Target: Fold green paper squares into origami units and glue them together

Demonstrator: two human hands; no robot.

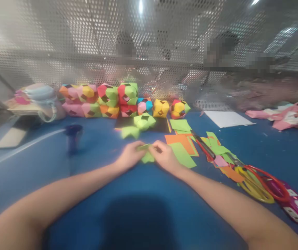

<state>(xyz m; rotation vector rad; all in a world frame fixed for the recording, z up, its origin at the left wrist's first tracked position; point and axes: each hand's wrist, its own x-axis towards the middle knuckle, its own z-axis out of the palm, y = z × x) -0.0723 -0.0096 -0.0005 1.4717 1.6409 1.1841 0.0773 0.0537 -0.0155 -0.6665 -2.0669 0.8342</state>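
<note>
Between my two hands is a piece of green paper, partly folded, its upper part pinched by both. My left hand has its fingers closed on the left side of the paper. On the right side, the fingers of my right hand are closed on it too. Just beyond lie a green folded paper piece and a green folded paper shape. Beside my right hand rest green paper sheets and orange paper sheets. Blur hides the paper's exact folds.
Colourful paper balls line the back of the blue table. Scissors with red and yellow handles, paper scraps and a purple power strip lie at right. White paper is behind them. A dark blue object stands left.
</note>
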